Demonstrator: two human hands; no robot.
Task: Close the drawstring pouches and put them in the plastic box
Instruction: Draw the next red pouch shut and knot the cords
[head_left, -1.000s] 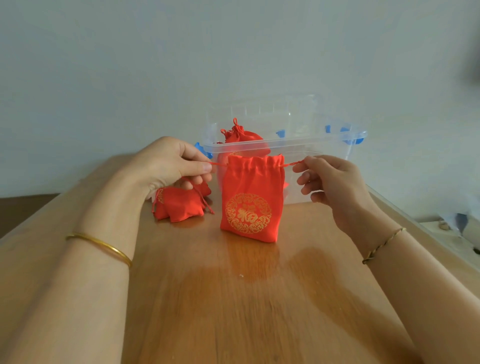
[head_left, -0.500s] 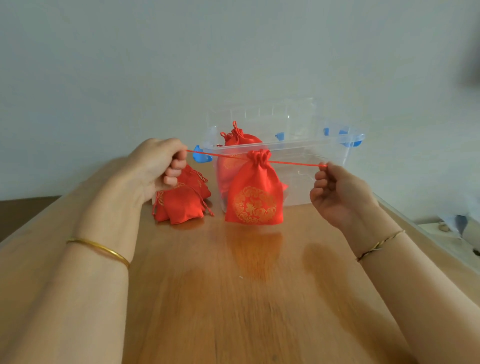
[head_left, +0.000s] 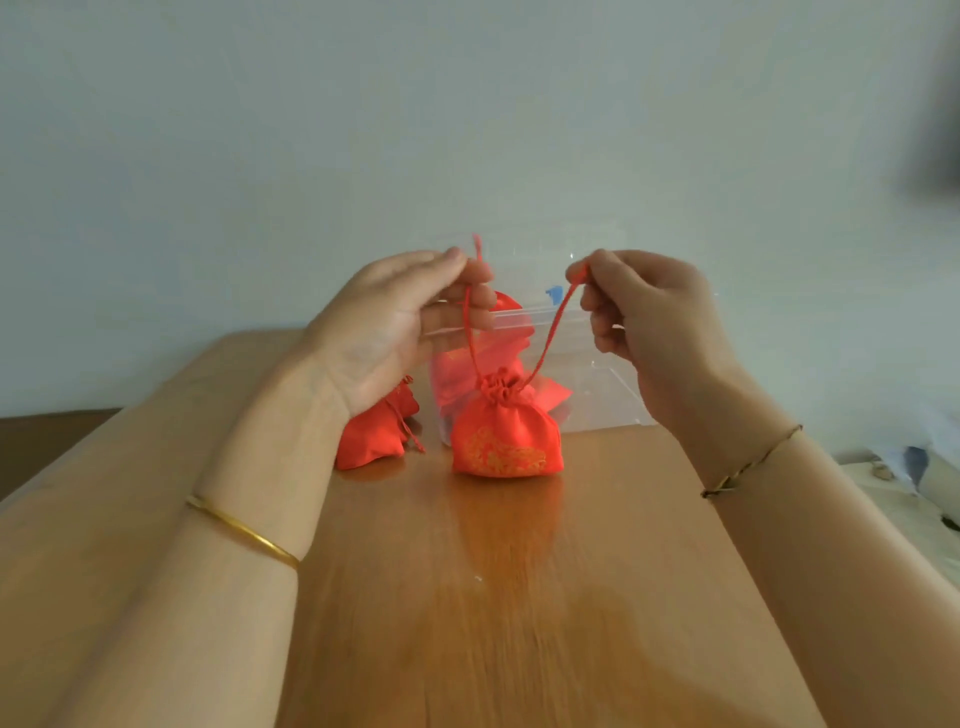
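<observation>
Head view shows us, at centre frame, a red drawstring pouch (head_left: 506, 439) with gold print. Its neck is gathered tight and its base is on or just above the wooden table (head_left: 467, 597); we cannot tell which. From the neck the left cord (head_left: 467, 335) rises to our left hand (head_left: 395, 332), left of centre, which pinches it between thumb and forefinger, the other fingers loosely extended. The right cord (head_left: 552, 335) rises to our right hand (head_left: 652, 322), right of centre, whose curled fingers pinch its end. Behind the pouch stands the clear plastic box (head_left: 602, 387), with more red pouches (head_left: 457, 371) inside, blurred through its wall. Another red pouch (head_left: 370, 444) lies on the table just left of the box, below the left hand. A gold bangle (head_left: 244, 532) circles the left wrist, a braided bracelet (head_left: 748, 462) the right.
</observation>
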